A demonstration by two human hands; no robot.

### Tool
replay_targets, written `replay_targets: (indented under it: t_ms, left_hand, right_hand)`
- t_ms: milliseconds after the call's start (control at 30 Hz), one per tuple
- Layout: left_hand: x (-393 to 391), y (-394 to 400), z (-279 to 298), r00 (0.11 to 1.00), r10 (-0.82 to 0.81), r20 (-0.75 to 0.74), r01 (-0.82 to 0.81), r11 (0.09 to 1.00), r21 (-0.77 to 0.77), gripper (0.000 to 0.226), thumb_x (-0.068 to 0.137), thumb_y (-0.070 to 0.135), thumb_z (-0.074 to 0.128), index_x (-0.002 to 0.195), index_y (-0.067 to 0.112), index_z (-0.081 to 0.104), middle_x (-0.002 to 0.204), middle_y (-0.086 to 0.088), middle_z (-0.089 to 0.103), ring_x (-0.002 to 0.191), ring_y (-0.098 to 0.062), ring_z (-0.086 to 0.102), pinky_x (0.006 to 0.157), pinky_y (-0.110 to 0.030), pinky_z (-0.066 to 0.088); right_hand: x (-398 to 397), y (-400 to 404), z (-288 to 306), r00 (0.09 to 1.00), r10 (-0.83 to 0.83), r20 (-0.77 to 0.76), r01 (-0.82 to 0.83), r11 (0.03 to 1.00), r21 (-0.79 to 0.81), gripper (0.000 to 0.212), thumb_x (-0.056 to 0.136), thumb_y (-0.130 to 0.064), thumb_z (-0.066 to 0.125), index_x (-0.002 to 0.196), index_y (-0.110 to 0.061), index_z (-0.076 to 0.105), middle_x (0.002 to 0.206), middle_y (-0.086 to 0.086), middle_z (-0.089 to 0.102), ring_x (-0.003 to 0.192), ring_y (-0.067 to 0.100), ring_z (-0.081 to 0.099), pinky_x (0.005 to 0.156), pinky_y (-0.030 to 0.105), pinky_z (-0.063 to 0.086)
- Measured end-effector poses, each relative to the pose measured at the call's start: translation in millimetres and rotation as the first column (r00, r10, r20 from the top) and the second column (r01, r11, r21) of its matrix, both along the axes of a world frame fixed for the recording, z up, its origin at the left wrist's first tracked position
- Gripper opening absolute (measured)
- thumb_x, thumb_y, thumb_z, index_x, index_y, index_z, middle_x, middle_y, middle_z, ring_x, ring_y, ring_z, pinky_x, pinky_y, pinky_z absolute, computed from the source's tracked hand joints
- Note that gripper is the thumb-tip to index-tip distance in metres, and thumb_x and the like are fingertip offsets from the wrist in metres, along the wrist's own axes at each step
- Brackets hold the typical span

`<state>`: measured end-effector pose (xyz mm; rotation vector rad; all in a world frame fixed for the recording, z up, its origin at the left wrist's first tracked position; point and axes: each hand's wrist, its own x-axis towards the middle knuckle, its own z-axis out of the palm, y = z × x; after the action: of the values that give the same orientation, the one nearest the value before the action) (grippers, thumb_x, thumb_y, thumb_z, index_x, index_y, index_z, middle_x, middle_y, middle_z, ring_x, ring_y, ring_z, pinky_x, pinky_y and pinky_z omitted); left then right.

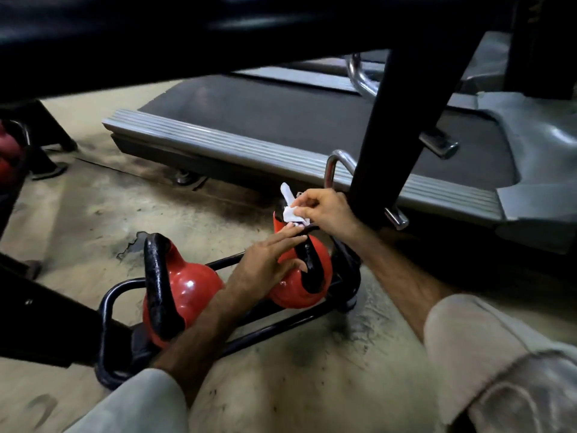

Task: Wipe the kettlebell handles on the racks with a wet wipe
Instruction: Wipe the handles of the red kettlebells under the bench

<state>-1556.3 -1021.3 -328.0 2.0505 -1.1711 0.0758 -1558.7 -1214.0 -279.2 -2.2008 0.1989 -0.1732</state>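
Observation:
Two red kettlebells with black handles sit on a low black rack [107, 303] on the floor. The left kettlebell [184, 292] stands free. My left hand [265, 260] lies flat on the right kettlebell [299, 289], fingers stretched along its black handle [309, 260] and holding nothing. My right hand [327, 210] pinches a crumpled white wet wipe [290, 210] just above the top of that handle. Part of the right kettlebell is hidden under my hands.
A treadmill [281, 151] lies close behind the rack. A thick black upright post [399, 120] rises right beside my right hand, with chrome pegs [396, 218] sticking out. More red weights [9, 151] sit at the far left. Worn concrete floor surrounds the rack.

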Motion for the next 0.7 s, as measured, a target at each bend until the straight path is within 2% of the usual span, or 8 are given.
replay_targets:
  t_ms: [133,200,267,400,467,533,633,700]
  left_hand:
    - [-26.3,3.5,21.4,0.979,0.165,-0.119,-0.151,0.981,0.120,0.029,0.081,0.017,0.073,0.109,0.015,0.069,0.124,0.003,0.064,0.113,-0.011,0.061,0.098,-0.029,0.048]
    - [-49.0,8.1,41.6,0.898,0.287,-0.333,-0.252,0.957,0.145,0.022,0.081,0.017,0.071,0.102,0.018,0.070,0.102,0.005,0.072,0.092,-0.007,0.067,0.084,-0.028,0.053]
    - [-74.5,17.4,62.0,0.800,0.373,-0.470,-0.325,0.928,0.182,0.021,0.084,0.017,0.066,0.104,0.015,0.069,0.090,0.002,0.074,0.079,-0.004,0.068,0.072,-0.019,0.054]
    - [-128.3,36.2,125.4,0.812,0.412,-0.413,-0.344,0.910,0.231,0.031,0.086,0.036,0.053,0.107,0.020,0.067,0.102,-0.001,0.073,0.093,-0.015,0.070,0.083,-0.036,0.056]
    - [-157.4,36.2,163.8,0.802,0.418,-0.428,-0.348,0.908,0.234,0.026,0.089,0.033,0.055,0.107,0.019,0.067,0.102,-0.002,0.073,0.093,-0.018,0.069,0.083,-0.040,0.055]
    - [-187.2,30.2,207.2,0.812,0.390,-0.433,-0.311,0.918,0.245,0.019,0.090,0.021,0.060,0.108,0.017,0.067,0.102,-0.001,0.073,0.092,-0.015,0.068,0.084,-0.031,0.053]
    - [-235.8,15.5,270.8,0.867,0.262,-0.425,-0.175,0.957,0.232,0.019,0.090,0.012,0.061,0.108,0.012,0.068,0.104,0.001,0.071,0.093,-0.009,0.065,0.081,-0.005,0.043]
    - [-264.3,7.9,296.9,0.863,0.187,-0.470,-0.095,0.973,0.212,0.022,0.089,0.008,0.061,0.110,0.011,0.068,0.104,0.004,0.070,0.094,-0.006,0.064,0.079,0.002,0.040]
  right_hand:
    - [-33.7,-0.4,3.3,0.987,-0.076,-0.140,0.082,0.996,0.032,0.012,0.080,-0.009,0.076,0.090,-0.003,0.074,0.084,0.013,0.073,0.064,-0.001,0.057,0.056,0.006,0.038]
    - [-58.7,-3.1,15.6,0.969,-0.034,-0.245,0.057,0.995,0.086,0.014,0.079,-0.008,0.077,0.092,-0.002,0.075,0.082,0.007,0.072,0.056,-0.009,0.056,0.055,0.003,0.039]
    - [-89.1,1.0,34.0,0.967,-0.073,-0.246,0.114,0.981,0.157,0.012,0.079,-0.009,0.077,0.091,-0.005,0.076,0.083,0.002,0.072,0.057,-0.014,0.057,0.063,0.008,0.044]
    - [-160.7,17.6,90.4,0.957,-0.215,-0.195,0.268,0.913,0.308,0.013,0.081,-0.011,0.075,0.093,-0.017,0.074,0.087,-0.004,0.071,0.068,-0.012,0.061,0.075,0.021,0.053]
    - [-204.2,22.7,126.0,0.936,-0.290,-0.199,0.346,0.859,0.378,0.012,0.078,-0.029,0.075,0.090,-0.028,0.075,0.088,-0.006,0.074,0.080,0.006,0.069,0.083,0.040,0.058]
    - [-253.5,24.1,166.6,0.910,-0.370,-0.187,0.414,0.795,0.442,0.018,0.078,-0.035,0.072,0.094,-0.028,0.074,0.088,-0.003,0.075,0.081,0.018,0.071,0.081,0.048,0.059]
    - [-332.1,30.1,236.1,0.819,-0.536,-0.205,0.564,0.686,0.460,0.012,0.085,-0.019,0.070,0.095,-0.024,0.073,0.088,-0.003,0.073,0.069,0.016,0.070,0.067,0.039,0.061]
    - [-378.1,35.2,264.7,0.775,-0.602,-0.191,0.612,0.641,0.463,0.018,0.087,-0.009,0.067,0.096,-0.024,0.071,0.090,-0.001,0.073,0.063,0.015,0.068,0.060,0.032,0.059]
